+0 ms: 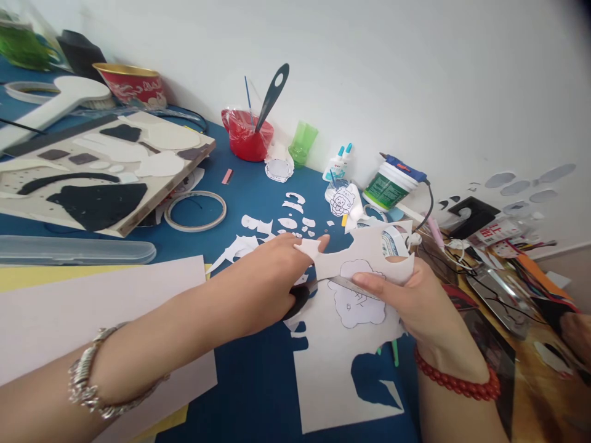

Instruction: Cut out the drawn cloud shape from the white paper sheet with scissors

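Note:
My left hand [272, 277], with a silver bracelet on its wrist, is closed around black-handled scissors [298, 298]. Their blade [346, 284] lies across a white paper sheet [341, 375] that has several holes cut out of it. My right hand [410, 301], with a red bead bracelet on its wrist, grips the upper part of that sheet between thumb and fingers. The blade runs just above a printed cartoon outline [357, 304] on the sheet. Both hands hover over the blue table [258, 381].
Paper scraps [277, 224] lie beyond the hands. A wooden board with black and white shapes [92, 166], a tape ring [194, 211], a clear plastic case [74, 249] and white sheets [92, 307] sit left. A red cup [247, 141], green cup [302, 144], glue bottles [339, 161] and a tub [390, 184] line the wall.

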Tool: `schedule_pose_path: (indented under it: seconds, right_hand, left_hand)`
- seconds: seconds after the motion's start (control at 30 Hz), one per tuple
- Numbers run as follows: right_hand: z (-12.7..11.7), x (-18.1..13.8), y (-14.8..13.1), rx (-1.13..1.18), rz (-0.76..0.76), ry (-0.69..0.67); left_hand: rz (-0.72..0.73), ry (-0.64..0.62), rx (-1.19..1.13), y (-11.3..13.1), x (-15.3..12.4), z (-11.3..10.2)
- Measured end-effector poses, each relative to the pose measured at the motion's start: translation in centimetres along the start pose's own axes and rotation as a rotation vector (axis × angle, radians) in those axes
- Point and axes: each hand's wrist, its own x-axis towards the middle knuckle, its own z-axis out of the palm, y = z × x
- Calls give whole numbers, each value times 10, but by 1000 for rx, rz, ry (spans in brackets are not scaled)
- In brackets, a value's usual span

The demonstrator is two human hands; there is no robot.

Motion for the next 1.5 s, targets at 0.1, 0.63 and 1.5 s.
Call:
schedule_pose_path:
  seconds: [0.1, 0.63, 1.5]
  right_hand:
    - [2, 1, -2, -33, -46, 2]
    - [5, -6, -17, -254, -213, 180]
    - [1, -15, -19, -120, -136, 277]
  left_hand:
    - [-32, -9, -4, 0, 0, 2]
    - [55, -13, 97, -13, -9, -22]
    - [-141, 2, 206, 20, -24, -19]
